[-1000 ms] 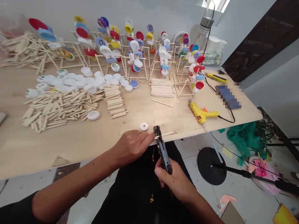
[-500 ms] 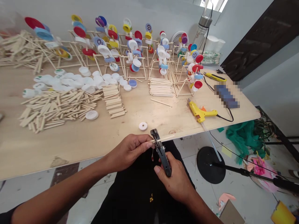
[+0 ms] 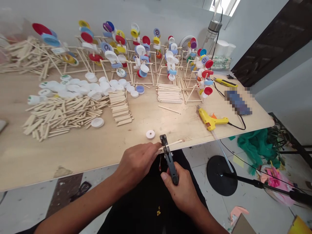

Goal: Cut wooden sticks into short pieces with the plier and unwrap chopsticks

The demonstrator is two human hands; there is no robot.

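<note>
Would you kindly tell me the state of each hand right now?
Left hand: closed, holding a thin wooden stick.
Right hand: closed, holding dark pliers.

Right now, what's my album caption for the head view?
Left hand holds a wooden stick; right hand grips pliers.

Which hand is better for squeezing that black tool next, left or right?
Probably the right hand: it grips the black tool below its head. The left hand holds one end of the thin wooden stick crossing that head, so it seems better placed for steadying.
</note>
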